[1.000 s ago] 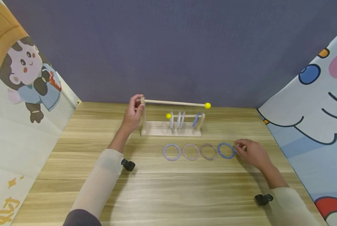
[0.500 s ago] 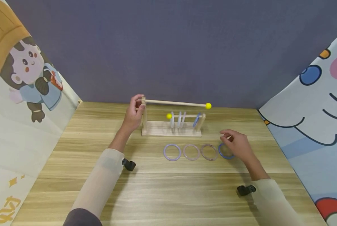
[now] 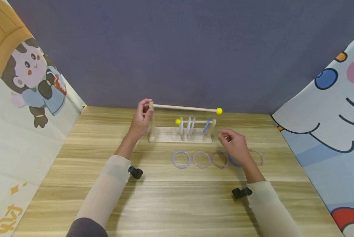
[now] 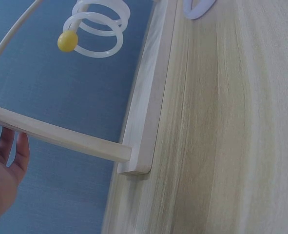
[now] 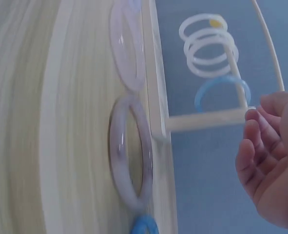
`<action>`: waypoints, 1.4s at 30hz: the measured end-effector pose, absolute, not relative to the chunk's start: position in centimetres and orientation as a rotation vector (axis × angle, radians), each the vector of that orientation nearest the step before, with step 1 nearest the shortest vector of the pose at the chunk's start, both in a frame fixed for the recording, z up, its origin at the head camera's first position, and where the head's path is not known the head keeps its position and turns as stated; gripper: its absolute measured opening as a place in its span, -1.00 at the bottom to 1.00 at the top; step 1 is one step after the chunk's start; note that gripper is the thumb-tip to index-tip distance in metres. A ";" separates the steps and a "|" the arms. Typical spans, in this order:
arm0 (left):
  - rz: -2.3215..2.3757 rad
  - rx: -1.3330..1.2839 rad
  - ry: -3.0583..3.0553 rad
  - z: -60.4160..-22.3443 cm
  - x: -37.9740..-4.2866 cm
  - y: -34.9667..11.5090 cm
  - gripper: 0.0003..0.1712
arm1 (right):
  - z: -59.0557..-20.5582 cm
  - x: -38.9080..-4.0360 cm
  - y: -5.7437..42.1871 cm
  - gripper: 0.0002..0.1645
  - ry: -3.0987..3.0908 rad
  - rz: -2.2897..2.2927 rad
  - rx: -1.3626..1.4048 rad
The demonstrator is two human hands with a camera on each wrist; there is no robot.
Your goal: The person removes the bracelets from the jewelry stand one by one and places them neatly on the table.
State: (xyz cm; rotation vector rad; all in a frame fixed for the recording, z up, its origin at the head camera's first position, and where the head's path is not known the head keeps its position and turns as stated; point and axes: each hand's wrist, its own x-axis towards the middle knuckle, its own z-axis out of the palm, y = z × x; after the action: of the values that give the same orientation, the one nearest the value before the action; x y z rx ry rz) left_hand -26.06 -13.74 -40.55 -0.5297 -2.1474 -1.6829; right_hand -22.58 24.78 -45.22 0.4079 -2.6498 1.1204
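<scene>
A wooden bangle rack with two rods stands at the back of the table. My left hand holds the top of its tall left post, fingers and thumb on either side; in the left wrist view the fingers show behind the post. The upper rod is bare. On the lower rod hang several bangles: whitish ones near its yellow ball and a blue one by the short post. My right hand, fingers loosely curled around nothing, hovers just right of the short post.
In front of the rack several bangles lie in a row: lilac, pink, brownish, a blue one partly hidden by the right hand, and a pale one at the right. A dark wall rises behind.
My right hand has moved left and away from the pale bangle at the right end of the row, over the blue one, to beside the rack's short post. The left hand stays on the tall post.
</scene>
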 end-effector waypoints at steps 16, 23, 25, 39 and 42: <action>-1.680 -0.518 -2.146 -40.5 -26.0 -13.7 -0.57 | -45.1 -23.6 19.7 -0.76 -2.457 1.530 0.394; -1.695 -0.517 -2.149 -40.3 -25.9 -13.6 -0.56 | -44.8 -23.7 17.3 -0.78 -2.463 1.573 0.363; -1.698 -0.517 -2.144 -40.3 -25.8 -13.6 -0.56 | -44.8 -23.7 16.6 -0.78 -2.472 1.579 0.358; -1.693 -0.508 -2.134 -40.4 -25.8 -13.6 -0.57 | -45.5 -24.3 12.6 -0.70 -2.504 1.585 0.361; -1.695 -0.506 -2.134 -40.4 -25.8 -13.6 -0.57 | -45.8 -24.3 12.1 -0.66 -2.560 1.457 0.372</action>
State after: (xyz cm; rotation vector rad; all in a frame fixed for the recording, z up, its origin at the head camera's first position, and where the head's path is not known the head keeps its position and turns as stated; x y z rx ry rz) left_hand -25.85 -13.58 -40.42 -0.5056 -2.1343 -1.6948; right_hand -24.25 12.06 -45.80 0.3717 -2.5605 1.4565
